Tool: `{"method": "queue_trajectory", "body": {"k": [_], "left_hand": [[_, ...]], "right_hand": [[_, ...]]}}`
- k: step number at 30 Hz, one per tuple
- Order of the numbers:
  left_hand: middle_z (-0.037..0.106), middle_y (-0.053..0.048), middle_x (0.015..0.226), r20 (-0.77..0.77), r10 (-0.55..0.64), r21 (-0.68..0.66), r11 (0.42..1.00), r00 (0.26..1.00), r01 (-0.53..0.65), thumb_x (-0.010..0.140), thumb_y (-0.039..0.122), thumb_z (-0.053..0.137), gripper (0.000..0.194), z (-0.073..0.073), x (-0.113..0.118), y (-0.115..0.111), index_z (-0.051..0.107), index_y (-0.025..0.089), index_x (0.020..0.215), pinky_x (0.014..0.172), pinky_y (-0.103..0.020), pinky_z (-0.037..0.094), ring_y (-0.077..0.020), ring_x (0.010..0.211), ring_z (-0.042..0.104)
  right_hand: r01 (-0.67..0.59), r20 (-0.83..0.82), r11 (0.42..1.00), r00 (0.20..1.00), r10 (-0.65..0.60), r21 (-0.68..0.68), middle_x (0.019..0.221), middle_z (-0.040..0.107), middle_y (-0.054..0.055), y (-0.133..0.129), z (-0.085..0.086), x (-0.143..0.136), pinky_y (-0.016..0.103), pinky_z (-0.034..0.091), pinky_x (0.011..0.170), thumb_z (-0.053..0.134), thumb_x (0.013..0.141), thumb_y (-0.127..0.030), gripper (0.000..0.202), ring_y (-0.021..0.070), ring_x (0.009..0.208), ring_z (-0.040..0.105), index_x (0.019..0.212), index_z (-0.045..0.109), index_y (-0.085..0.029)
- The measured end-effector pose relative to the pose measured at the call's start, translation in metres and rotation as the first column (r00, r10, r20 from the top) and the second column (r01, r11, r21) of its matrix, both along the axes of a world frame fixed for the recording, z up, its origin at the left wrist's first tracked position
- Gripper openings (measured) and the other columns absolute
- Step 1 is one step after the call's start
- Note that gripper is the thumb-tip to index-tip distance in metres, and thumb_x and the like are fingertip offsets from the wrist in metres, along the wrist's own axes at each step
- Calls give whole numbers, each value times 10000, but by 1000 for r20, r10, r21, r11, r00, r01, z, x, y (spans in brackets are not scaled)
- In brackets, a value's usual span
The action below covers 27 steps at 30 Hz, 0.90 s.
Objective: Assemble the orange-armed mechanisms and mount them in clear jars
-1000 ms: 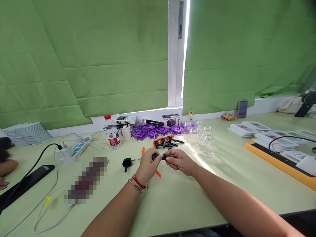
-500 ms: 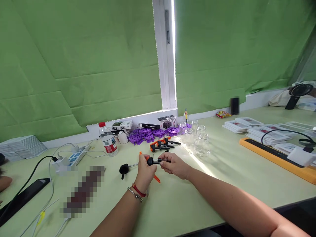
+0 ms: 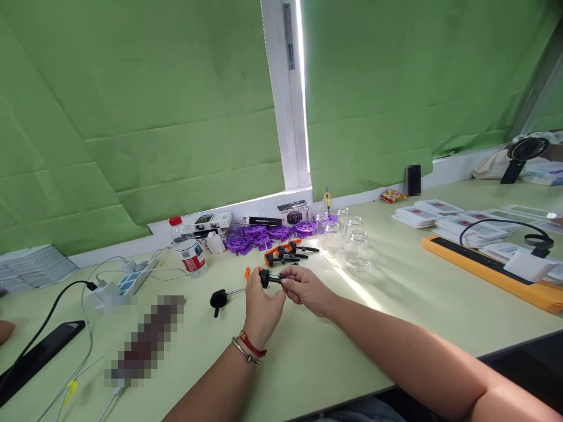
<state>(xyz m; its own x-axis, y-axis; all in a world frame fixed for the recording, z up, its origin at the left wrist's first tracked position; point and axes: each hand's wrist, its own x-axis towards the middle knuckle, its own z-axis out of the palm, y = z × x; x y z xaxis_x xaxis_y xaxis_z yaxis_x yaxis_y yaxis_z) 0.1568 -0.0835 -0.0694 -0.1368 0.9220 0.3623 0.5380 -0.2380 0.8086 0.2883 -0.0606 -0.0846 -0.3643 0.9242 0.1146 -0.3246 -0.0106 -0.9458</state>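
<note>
Overall, green sheeting (image 3: 176, 105) fills the background, parted by a white window frame (image 3: 288, 117) with a bright slit along its right edge. Below extends the pale bench (image 3: 334, 357), crossed by a streak of light. At the right lies an orange bar (image 3: 488, 272) with a black strip along its top, beside stacked white cards (image 3: 470, 230). Along the back, purple discs (image 3: 279, 232) form a heap before small boxes (image 3: 213, 220).

Near the centre, the left hand (image 3: 263, 308) holds the wide end of a black piece (image 3: 264, 278); its grip is curled, the thumb standing out to the right, the far fingers hidden. The right hand (image 3: 308, 288) has its grip narrowed to a pinch on the slender end of the same piece, which thus lies between the hands, roughly level.

A clear bottle (image 3: 193, 258) with a red cap stands left of the heap; glass jars (image 3: 356, 255) stand to its right. Between hands and heap, orange-and-black parts (image 3: 288, 255) lie side by side. Left of the left hand rests a black knob (image 3: 219, 299) with a metal rod. Smallest are the red band (image 3: 253, 347) and metal bangle (image 3: 243, 351) on the left wrist.
</note>
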Motion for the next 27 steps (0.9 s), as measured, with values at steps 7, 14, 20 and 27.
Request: {"method": "queue_trajectory", "body": {"k": [7, 14, 20, 27], "left_hand": [[360, -150, 1266, -142, -60, 51, 996, 988, 68, 624, 306, 641, 768, -2, 1, 0, 342, 130, 1309, 1037, -452, 353, -294, 1249, 374], [402, -164, 1229, -325, -115, 88, 985, 939, 151, 588, 357, 660, 897, -4, -3, 2, 284, 101, 1362, 979, -483, 406, -325, 1201, 420], [434, -176, 1288, -489, -243, 33, 955, 838, 296, 566, 411, 689, 893, -1, -7, 4, 332, 128, 1334, 1011, -504, 365, -341, 1232, 409], [440, -184, 1301, -514, -255, -15, 957, 819, 288, 391, 564, 775, 1115, -10, -4, 5, 345, 134, 1325, 1005, -513, 356, -368, 1221, 417]], "right_hand": [[32, 25, 999, 999, -32, -26, 677, 602, -33, -5, 2, -2, 205, 354, 486, 652, 762, -328, 489, 75, 515, 481, 1165, 420, -177], [-53, -43, 988, 998, 47, -146, 758, 671, 15, -10, 5, 0, 313, 480, 722, 632, 789, -230, 701, 148, 696, 639, 1358, 226, -176], [-65, -54, 958, 997, 52, -281, 606, 630, -33, -14, 3, -1, 257, 471, 629, 635, 719, -73, 889, 142, 623, 635, 1431, 110, -163], [-5, -2, 933, 1000, 4, -360, 532, 564, -57, -13, 4, -4, 200, 391, 459, 591, 729, -49, 936, 112, 459, 534, 1464, 29, -193]]}}
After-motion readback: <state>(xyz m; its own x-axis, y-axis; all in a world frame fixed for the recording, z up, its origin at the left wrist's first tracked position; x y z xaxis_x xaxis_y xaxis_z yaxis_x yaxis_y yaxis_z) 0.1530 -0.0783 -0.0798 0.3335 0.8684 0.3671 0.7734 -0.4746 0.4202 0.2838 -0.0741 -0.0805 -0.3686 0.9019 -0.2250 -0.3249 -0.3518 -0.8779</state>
